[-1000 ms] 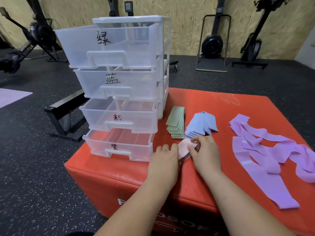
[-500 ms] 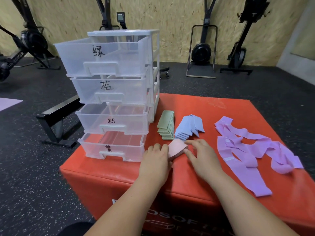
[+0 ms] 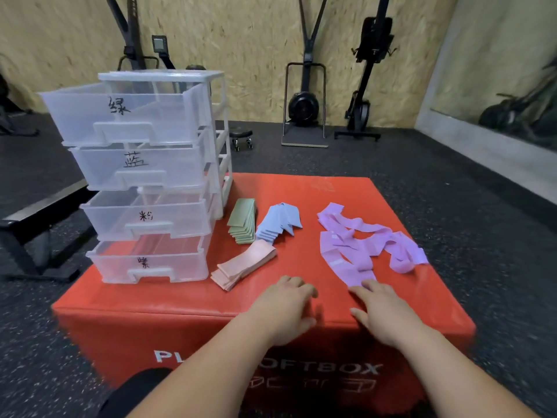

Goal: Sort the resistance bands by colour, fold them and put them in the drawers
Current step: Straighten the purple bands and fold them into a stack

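resting near the front edge of the red padded box, your left hand and right hand lie flat with loose fingers, holding nothing, with bare red surface between them. the loose purple resistance bands sprawl just beyond your right fingertips. both hands have left the folded pink band stack, which now lies beside the clear plastic drawer unit.

We see a drawer unit of smooth, translucent plastic on a red box whose cover has a soft vinyl-like sheen. The purple bands look matt to us, the wall is rough wood chipboard, the floor matt and speckled.
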Motion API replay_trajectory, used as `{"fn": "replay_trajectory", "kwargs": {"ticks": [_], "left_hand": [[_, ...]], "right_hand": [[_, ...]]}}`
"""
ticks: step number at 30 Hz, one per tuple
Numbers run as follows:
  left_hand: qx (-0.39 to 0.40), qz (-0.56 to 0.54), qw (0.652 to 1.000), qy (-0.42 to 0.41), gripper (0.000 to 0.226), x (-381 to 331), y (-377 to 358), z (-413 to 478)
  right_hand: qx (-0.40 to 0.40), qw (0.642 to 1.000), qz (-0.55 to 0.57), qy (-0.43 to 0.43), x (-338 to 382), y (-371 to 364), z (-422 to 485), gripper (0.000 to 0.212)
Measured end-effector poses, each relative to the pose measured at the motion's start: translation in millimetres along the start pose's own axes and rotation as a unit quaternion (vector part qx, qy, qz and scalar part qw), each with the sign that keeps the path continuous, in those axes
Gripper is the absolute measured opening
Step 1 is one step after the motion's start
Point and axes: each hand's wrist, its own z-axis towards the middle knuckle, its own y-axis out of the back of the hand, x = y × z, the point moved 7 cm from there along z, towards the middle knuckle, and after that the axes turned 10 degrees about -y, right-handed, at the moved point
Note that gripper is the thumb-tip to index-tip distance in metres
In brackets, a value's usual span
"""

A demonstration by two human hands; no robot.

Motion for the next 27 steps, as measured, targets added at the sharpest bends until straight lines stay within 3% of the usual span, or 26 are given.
{"fn": "replay_trajectory", "kwargs": {"ticks": [6, 9, 14, 23, 27], "left_hand": [[0.022, -0.008, 0.999, -0.023, 0.061, -19, -16, 10], [0.008, -0.015, 1.000, -0.007, 0.064, -11, -20, 22], [0.005, -0.010, 1.000, 0.023, 0.072, 13, -31, 44], [-0.047, 0.017, 0.999, 0.015, 0.059, 34, -34, 67], [-0.061, 0.004, 0.998, 0.015, 0.056, 40, -30, 74]], "right_hand": [[-0.007, 0.994, 0.062, 0.085, -16, 8, -23, 0.034], [-0.030, 0.990, 0.083, 0.106, -16, 17, -26, 0.032], [-0.043, 0.989, 0.105, 0.100, -17, 21, 9, 0.037], [-0.036, 0.995, 0.065, 0.064, 5, 22, 86, 0.049], [-0.040, 0.998, 0.016, 0.050, 12, 14, 103, 0.036]]}}
